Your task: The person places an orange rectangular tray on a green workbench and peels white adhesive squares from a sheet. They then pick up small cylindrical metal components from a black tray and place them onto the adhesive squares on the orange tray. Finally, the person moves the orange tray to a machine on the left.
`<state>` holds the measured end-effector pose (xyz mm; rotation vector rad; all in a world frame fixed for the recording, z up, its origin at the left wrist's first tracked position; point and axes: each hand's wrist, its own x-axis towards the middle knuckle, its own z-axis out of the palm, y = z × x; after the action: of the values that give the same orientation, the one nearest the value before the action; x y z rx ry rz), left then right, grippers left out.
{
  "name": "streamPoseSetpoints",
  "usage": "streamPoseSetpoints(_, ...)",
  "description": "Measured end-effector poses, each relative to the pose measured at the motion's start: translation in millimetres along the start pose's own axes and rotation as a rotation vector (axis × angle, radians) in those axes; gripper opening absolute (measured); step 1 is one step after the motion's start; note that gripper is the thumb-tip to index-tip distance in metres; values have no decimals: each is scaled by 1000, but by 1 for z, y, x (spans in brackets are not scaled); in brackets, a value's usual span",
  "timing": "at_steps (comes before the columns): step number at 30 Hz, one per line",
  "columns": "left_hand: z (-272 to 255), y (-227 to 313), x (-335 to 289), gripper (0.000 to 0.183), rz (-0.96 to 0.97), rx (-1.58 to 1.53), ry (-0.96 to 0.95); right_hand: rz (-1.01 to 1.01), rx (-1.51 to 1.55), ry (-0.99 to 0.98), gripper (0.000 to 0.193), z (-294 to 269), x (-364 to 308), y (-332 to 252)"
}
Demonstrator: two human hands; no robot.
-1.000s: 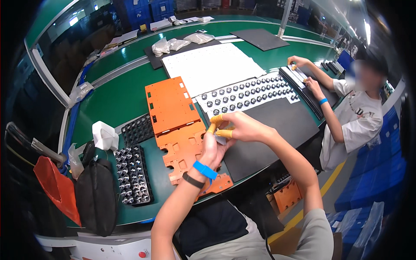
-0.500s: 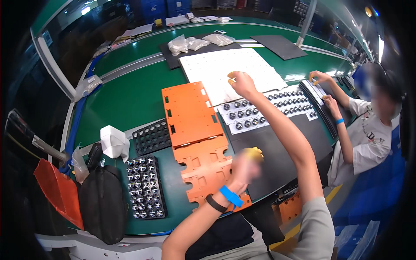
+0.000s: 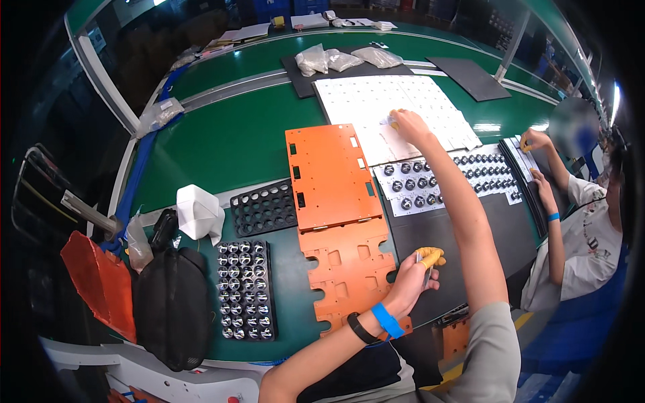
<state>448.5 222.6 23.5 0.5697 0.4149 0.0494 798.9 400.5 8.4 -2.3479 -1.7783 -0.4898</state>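
Note:
My right hand (image 3: 411,126) reaches over the white sheet of boards (image 3: 356,101). Its fingertips are pinched on a small white board (image 3: 389,121) at the sheet's surface. Lower down, my left hand (image 3: 415,281), with yellow finger covers, is closed over the edge of the black mat (image 3: 463,232). A thin pale piece (image 3: 418,258) shows between its fingers, mostly hidden. Just left of that hand lies an orange fixture (image 3: 329,178), its hinged lid and cut-out base laid out flat. Rows of white boards with black round lenses (image 3: 420,183) sit under my right forearm.
A black tray of shiny lenses (image 3: 245,289) stands at left, below an empty black tray (image 3: 263,208). Nearby are a white container (image 3: 199,213) and a black bag (image 3: 171,309). Plastic bags (image 3: 342,60) lie at the back. A co-worker (image 3: 571,221) handles strips at right.
My right hand has come down onto the white sheet and pinched a small board. My left hand has turned, showing a thin pale piece. The view has shifted, moving the bench rightward in the picture.

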Motion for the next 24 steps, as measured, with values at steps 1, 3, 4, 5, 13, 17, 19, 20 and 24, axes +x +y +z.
streamPoseSetpoints(1,1,-3,1,26,-8,-8,5,-10,-27,-21,11,-1,-5,1)
streamPoseSetpoints(3,0,-7,1,26,-18,-18,20,-36,-75,-54,9,-4,-10,-2)
streamPoseSetpoints(4,-2,-8,1,26,-20,18,-1,-81,-84,-62,9,-5,-12,-4)
streamPoseSetpoints(5,-2,-7,1,26,-23,55,-30,-124,-100,-71,9,-5,-13,-1)
streamPoseSetpoints(13,0,-8,2,29,-50,82,-68,-200,-183,-155,8,-10,-22,6)
streamPoseSetpoints(17,3,-8,0,30,-51,78,-36,-261,-260,-105,7,-12,-22,-3)
streamPoseSetpoints(19,0,-6,-1,30,-51,85,-13,-228,-243,-69,7,-12,-14,-16)
streamPoseSetpoints(20,1,-7,1,30,-60,90,-23,-181,-231,-53,8,-13,-13,-16)
streamPoseSetpoints(24,0,-7,1,31,-68,94,-45,186,-114,-27,11,-18,1,-20)
